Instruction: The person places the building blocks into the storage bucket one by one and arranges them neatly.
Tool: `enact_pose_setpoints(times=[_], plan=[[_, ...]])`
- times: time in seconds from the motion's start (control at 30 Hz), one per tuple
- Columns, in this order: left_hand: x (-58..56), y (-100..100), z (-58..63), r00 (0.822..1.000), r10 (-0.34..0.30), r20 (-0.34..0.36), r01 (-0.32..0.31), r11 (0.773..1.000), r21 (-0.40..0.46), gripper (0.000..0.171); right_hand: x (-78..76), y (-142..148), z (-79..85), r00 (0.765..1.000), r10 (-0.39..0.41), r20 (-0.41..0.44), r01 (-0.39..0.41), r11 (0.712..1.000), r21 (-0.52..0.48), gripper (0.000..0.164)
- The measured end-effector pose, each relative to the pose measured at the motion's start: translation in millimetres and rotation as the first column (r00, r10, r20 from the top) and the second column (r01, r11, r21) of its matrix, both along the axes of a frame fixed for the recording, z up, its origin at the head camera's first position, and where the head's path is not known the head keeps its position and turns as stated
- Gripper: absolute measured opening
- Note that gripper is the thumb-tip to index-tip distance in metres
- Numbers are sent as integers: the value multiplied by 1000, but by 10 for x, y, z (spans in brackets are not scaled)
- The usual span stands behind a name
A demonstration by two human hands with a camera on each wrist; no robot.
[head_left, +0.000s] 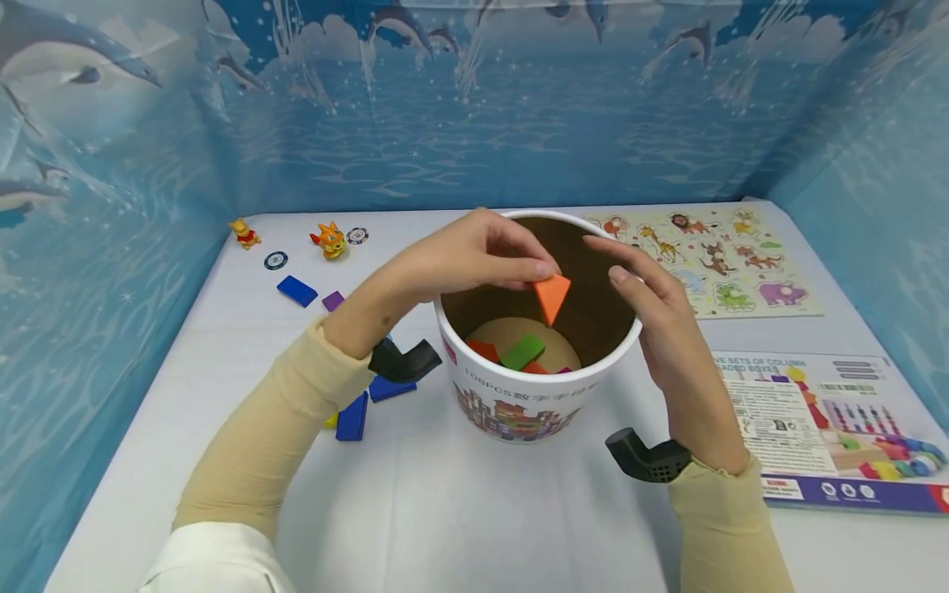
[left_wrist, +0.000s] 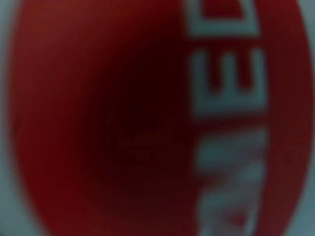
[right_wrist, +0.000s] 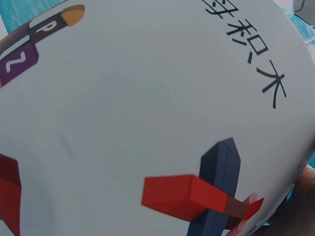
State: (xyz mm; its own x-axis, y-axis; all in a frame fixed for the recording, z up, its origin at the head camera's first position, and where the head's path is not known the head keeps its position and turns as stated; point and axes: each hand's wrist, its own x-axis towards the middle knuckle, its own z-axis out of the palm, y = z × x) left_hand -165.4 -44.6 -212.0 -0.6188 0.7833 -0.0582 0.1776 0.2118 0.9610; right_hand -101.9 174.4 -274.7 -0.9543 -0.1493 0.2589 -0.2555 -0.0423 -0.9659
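My left hand (head_left: 493,251) pinches an orange triangular block (head_left: 552,296) between thumb and fingertips, over the mouth of a white bucket (head_left: 511,403). On the bucket's floor lie a green block (head_left: 522,352) and several red or orange ones (head_left: 483,350). My right hand (head_left: 660,313) rests at the bucket's right rim, its index finger and thumb reaching over the edge with little bend; its other fingers are mostly hidden. Printed bucket wall (right_wrist: 108,108) fills the right wrist view. Close, blurred red with pale letters (left_wrist: 229,83) fills the left wrist view.
Left of the bucket lie blue blocks (head_left: 352,417), a purple block (head_left: 333,301), two small figures (head_left: 329,240) and two round chips (head_left: 276,260). An animal puzzle board (head_left: 712,259) and a printed flat box (head_left: 830,428) lie to the right.
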Motion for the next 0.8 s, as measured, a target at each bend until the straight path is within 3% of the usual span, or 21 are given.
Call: enact_pose_setpoints(times=[0.1,0.2,0.3,0.43,0.57,0.67,0.73,0.8], plan=[[-40,162,-62,997,-65,-30,62,992,-110,20,-4,-12,-5,1000,2,8,-2,1000,-2,36],[-45,257,-90,995,-87,-43,76,975,-208,19,-6,-14,-7,1000,2,10,-2,1000,1,36],[-40,296,-98,996,-93,-8,88,967,-238,18,-3,-5,-12,1000,-3,0,3,1000,-1,35],[-45,318,-100,995,-89,41,96,973,-210,20,0,13,-7,1000,-4,-16,4,1000,-15,35],[-43,275,-95,997,-67,-32,63,991,-116,26,0,19,-13,1000,0,-22,0,999,-32,34],[20,123,-24,992,2,-123,5,999,52,28,3,18,-16,1000,4,-18,-5,1000,-30,34],[100,-69,58,982,77,-173,-46,983,176,27,5,15,-12,1000,7,-13,-7,1000,-20,34],[189,-322,137,967,172,-190,-112,950,292,25,8,17,-3,1000,3,-11,-3,1000,-7,34]])
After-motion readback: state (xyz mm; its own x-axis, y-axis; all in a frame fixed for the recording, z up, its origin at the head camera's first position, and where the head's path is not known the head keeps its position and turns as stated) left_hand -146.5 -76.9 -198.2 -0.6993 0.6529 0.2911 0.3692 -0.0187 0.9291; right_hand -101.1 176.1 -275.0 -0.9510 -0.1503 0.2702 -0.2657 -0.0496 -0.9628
